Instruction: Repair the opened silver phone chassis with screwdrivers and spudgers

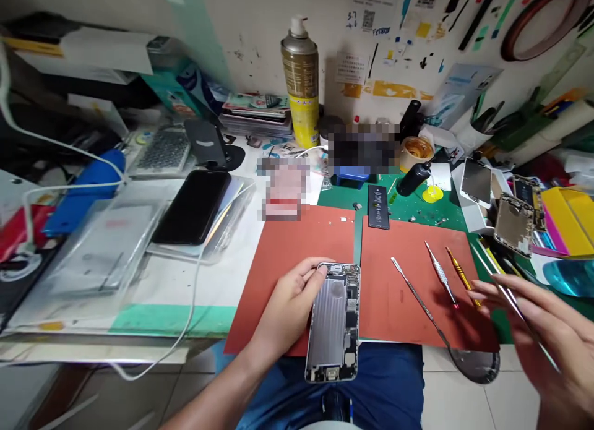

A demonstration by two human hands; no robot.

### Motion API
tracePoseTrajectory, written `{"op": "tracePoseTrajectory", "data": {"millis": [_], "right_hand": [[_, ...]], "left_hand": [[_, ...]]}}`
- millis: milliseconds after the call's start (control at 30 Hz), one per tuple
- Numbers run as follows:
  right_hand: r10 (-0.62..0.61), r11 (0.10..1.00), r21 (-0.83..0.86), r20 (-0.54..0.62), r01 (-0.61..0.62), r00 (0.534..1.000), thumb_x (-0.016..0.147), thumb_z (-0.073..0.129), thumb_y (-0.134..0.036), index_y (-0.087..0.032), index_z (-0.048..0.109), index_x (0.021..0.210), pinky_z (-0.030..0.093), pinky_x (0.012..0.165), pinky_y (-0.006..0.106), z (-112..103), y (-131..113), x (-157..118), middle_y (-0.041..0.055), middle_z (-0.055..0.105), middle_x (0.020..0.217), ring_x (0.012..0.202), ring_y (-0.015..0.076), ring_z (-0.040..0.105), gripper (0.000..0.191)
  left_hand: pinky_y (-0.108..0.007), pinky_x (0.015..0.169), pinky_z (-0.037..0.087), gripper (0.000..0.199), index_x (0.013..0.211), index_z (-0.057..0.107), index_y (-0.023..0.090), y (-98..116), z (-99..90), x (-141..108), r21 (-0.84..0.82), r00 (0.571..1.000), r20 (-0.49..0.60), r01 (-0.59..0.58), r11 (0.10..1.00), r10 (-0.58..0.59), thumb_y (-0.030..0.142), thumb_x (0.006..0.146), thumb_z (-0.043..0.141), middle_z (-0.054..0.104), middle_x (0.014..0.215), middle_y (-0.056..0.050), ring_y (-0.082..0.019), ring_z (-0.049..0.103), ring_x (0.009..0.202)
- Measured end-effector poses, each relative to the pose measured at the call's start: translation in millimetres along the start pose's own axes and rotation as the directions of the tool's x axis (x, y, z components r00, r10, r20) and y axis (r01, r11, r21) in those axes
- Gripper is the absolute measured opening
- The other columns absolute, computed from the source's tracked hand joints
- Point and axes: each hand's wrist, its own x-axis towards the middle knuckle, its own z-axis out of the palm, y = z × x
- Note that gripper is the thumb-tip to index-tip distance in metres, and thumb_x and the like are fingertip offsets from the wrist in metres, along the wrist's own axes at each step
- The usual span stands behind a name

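Observation:
My left hand [290, 303] grips an opened phone body [331, 325] by its upper left edge, thumb on top, over the front edge of the table. The phone's inside faces up, showing a bare silver tray and dark parts along its right side. At the right, my right hand [554, 318] holds metal tweezers [509, 294] between the fingers, their tips pointing away from me. Near it on the red mat [385, 306] lie a metal spudger [420, 302], a silver screwdriver [442, 275] and a gold screwdriver [459, 271]. Beyond the mat rests a black phone battery [378, 207].
A black phone [192, 207] lies at the left beside a white cable [192, 300]. Behind stand a spray can [300, 83] and a black bottle [414, 178]. Phone parts [514, 223] and a yellow box [568, 219] crowd the right. A round dark dish [476, 363] overhangs the front edge.

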Motion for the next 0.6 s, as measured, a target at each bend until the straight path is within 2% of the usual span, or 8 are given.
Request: {"op": "tracePoseTrajectory", "data": {"millis": [67, 100, 167, 233, 300, 400, 467, 600], "right_hand": [[0.167, 0.95, 0.246, 0.111, -0.19, 0.98, 0.087, 0.08, -0.04, -0.029, 0.082, 0.125, 0.07, 0.085, 0.044, 8, 3, -24, 0.0143, 0.083, 0.123, 0.109, 0.0368, 0.081, 0.04], [0.196, 0.912, 0.334, 0.159, -0.24, 0.968, 0.088, 0.078, -0.039, -0.028, 0.08, 0.131, 0.07, 0.088, 0.045, 13, 5, -33, 0.0144, 0.082, 0.126, 0.112, 0.0373, 0.081, 0.044], [0.167, 0.84, 0.473, 0.241, -0.265, 0.956, 0.092, 0.071, -0.043, -0.025, 0.078, 0.134, 0.071, 0.088, 0.051, 23, 9, -43, 0.0171, 0.081, 0.126, 0.113, 0.04, 0.08, 0.047], [0.092, 0.79, 0.562, 0.289, -0.246, 0.953, 0.095, 0.065, -0.044, -0.022, 0.081, 0.128, 0.071, 0.083, 0.052, 37, 8, -46, 0.019, 0.082, 0.122, 0.109, 0.0411, 0.081, 0.043], [0.032, 0.768, 0.598, 0.323, -0.23, 0.946, 0.094, 0.069, -0.037, -0.022, 0.084, 0.119, 0.07, 0.07, 0.043, 57, 2, -44, 0.0169, 0.084, 0.109, 0.09, 0.0345, 0.083, 0.032], [-0.016, 0.758, 0.614, 0.352, -0.218, 0.936, 0.096, 0.078, -0.032, -0.025, 0.085, 0.107, 0.059, 0.052, 0.025, 92, -10, -42, 0.0055, 0.077, 0.077, 0.059, 0.0155, 0.069, 0.016], [-0.031, 0.768, 0.613, 0.325, -0.185, 0.945, 0.098, 0.078, -0.039, -0.026, 0.085, 0.108, 0.058, 0.055, 0.022, 113, -14, -45, 0.0028, 0.073, 0.078, 0.059, 0.0115, 0.066, 0.018], [-0.099, 0.817, 0.573, 0.26, -0.071, 0.96, 0.104, 0.072, -0.044, -0.026, 0.085, 0.115, 0.068, 0.077, 0.03, 141, -10, -54, 0.0078, 0.082, 0.094, 0.079, 0.0176, 0.079, 0.025]], "left_hand": [[-0.031, 0.081, 0.056, 0.043, 0.116, 0.072, 0.017, -3, -1.3, 0, 0.001, 1.0, 0.017, -0.004, 1.0, 0.004, 0.056, 0.098, 0.065, 0.081, 0.102, -0.009, -0.024, 0.075, 0.094], [-0.031, 0.08, 0.056, 0.042, 0.116, 0.071, 0.018, -4, -2.0, 0, 0.003, 1.0, 0.027, -0.001, 1.0, 0.001, 0.055, 0.099, 0.064, 0.081, 0.102, -0.009, -0.024, 0.074, 0.093], [-0.031, 0.078, 0.055, 0.04, 0.117, 0.071, 0.018, -5, -2.9, 1, 0.009, 0.999, 0.04, 0.002, 1.0, -0.002, 0.053, 0.099, 0.063, 0.08, 0.101, -0.008, -0.023, 0.074, 0.091], [-0.03, 0.078, 0.054, 0.038, 0.115, 0.071, 0.019, -4, -3.0, 1, 0.013, 0.999, 0.038, -0.011, 1.0, 0.01, 0.052, 0.099, 0.062, 0.08, 0.099, -0.007, -0.022, 0.073, 0.089], [-0.029, 0.077, 0.054, 0.036, 0.112, 0.071, 0.019, -3, -2.3, 0, 0.015, 0.999, 0.033, -0.025, 1.0, 0.024, 0.052, 0.099, 0.062, 0.079, 0.098, -0.005, -0.021, 0.072, 0.088], [-0.028, 0.074, 0.053, 0.034, 0.111, 0.072, 0.02, 0, -1.3, -2, 0.037, 0.999, 0.031, -0.023, 0.999, 0.022, 0.05, 0.099, 0.061, 0.079, 0.096, -0.004, -0.02, 0.07, 0.085], [-0.028, 0.075, 0.053, 0.034, 0.11, 0.073, 0.02, 2, -1.5, -2, 0.067, 0.999, 0.031, -0.022, 0.998, 0.02, 0.05, 0.1, 0.059, 0.079, 0.097, -0.004, -0.02, 0.071, 0.086], [-0.031, 0.08, 0.055, 0.037, 0.113, 0.072, 0.02, -1, -3.3, -2, 0.062, 0.999, 0.049, -0.025, 0.998, 0.022, 0.053, 0.103, 0.057, 0.08, 0.1, -0.006, -0.023, 0.074, 0.092]]}}
